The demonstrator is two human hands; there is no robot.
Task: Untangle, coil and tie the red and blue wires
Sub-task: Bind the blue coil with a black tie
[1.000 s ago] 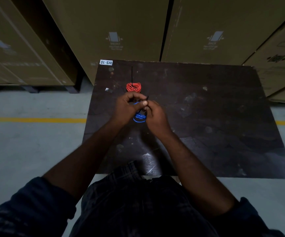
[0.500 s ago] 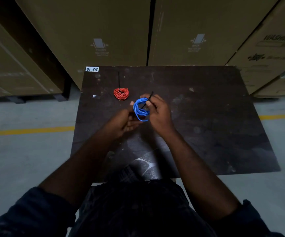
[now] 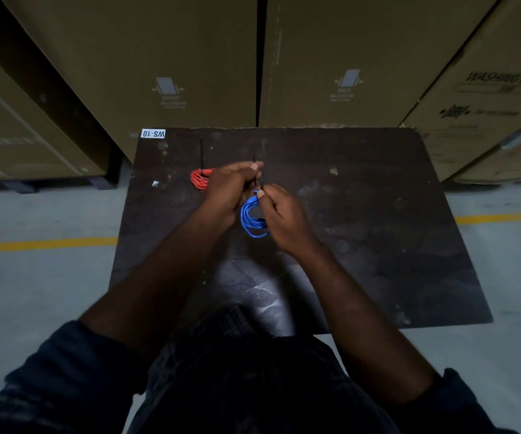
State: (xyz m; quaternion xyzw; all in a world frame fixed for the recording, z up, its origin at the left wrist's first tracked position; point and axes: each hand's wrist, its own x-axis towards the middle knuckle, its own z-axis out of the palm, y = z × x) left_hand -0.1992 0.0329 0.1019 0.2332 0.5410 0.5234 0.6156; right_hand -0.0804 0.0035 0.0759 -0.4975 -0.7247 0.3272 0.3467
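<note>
Pinching blue coil (image 3: 252, 218) at its top with right hand (image 3: 284, 214), mid-frame; gripping tie (image 3: 254, 170) with left hand (image 3: 231, 187). Probably light, springy, prone to unwinding: hold at the bundled top.

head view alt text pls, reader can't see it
Two hands hold a coiled blue wire over a dark table: the left hand pinches a black tie and the right hand grips the coil. A red wire coil lies by the left hand.
</note>
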